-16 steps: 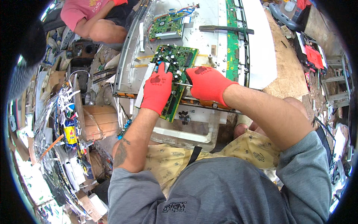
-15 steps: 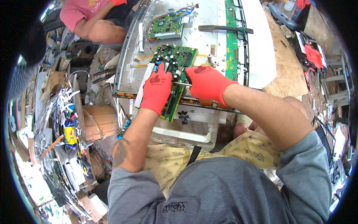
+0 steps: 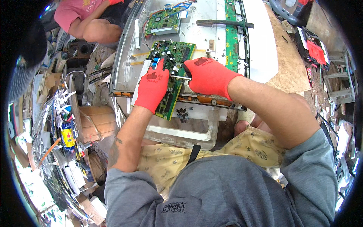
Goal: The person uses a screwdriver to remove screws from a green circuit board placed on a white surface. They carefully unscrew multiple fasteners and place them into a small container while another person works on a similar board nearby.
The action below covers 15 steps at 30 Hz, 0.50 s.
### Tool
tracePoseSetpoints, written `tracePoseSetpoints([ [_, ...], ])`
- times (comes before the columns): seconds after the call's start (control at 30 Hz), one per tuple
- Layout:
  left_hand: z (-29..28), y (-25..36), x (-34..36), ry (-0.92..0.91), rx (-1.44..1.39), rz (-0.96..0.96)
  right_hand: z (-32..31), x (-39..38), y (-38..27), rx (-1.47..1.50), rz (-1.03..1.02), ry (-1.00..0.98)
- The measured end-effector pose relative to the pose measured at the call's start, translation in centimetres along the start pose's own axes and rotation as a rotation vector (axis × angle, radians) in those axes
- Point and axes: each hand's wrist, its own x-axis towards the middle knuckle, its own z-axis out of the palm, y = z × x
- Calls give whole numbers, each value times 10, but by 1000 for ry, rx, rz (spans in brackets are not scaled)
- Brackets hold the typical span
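Note:
A green circuit board (image 3: pixel 175 89) crowded with small components lies aslant over the near edge of a large flat panel (image 3: pixel 204 34). My left hand (image 3: pixel 153 84), in a red glove, grips the board at its left side, the fingers reaching over its components. In my right hand (image 3: pixel 210 77), also red-gloved, is a screwdriver (image 3: pixel 180 77); black shows at its handle and the thin metal shaft points left, across the board toward my left hand. The fist hides most of the handle. Whether the tip touches anything is too small to tell.
Farther back on the panel sit a second green board (image 3: pixel 162 23) with wires and a dark bar-shaped tool (image 3: pixel 223 24). A clear plastic bin (image 3: pixel 181 133) stands below the panel's near edge. Another person (image 3: pixel 100 32) sits at the far left. Cables and scrap (image 3: pixel 62 143) crowd the left.
The whole scene has shifted slightly left and up in view. Both hands keep nearly the same places on the board, and the screwdriver shaft still points left.

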Motion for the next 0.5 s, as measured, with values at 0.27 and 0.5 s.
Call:
tracePoseSetpoints([
  [0.27, -3, -1, 2, -20, 12, 15, -3, -7, 1, 44, -31, 25],
  [0.5, -3, -5, 1, 51, 28, 92, -17, -11, -1, 57, -24, -37],
])
